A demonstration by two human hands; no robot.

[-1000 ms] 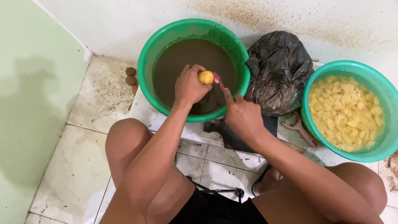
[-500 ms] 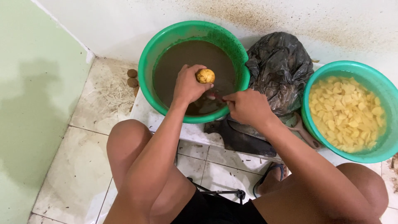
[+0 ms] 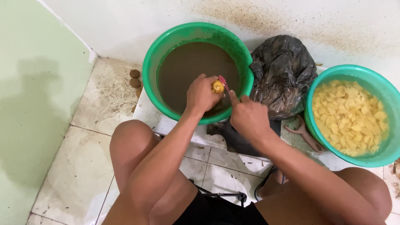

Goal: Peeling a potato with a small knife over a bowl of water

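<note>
Left hand (image 3: 201, 95) wrapped around a small yellow potato (image 3: 217, 86), fingers curled and pressed on it, holding it just above the muddy brown water in the green basin (image 3: 166, 41). The potato sits over the near-right part of that basin, inside the rim.

Right hand (image 3: 248, 116) over the basin's near-right rim, closed on a pink-handled peeler (image 3: 222, 81); index finger laid out along the tool, other fingers folded in. The peeler's tip is touching the potato on its right side.

Just right of the basin, touching its wall: a crumpled black plastic bag (image 3: 283, 75). Right of the bag, well apart from the basin: a second green basin (image 3: 311, 93) filled with pale yellow peeled potato pieces (image 3: 352, 116) in water. A second peeler (image 3: 306, 135), brownish-pink, lies on the floor between the two, near the second basin's near-left rim.

Left of the muddy basin, on the stained tile (image 3: 104, 96): three small brown unpeeled potatoes (image 3: 134, 79), close to the basin's wall. Both bare knees frame the lower view below the basin.
</note>
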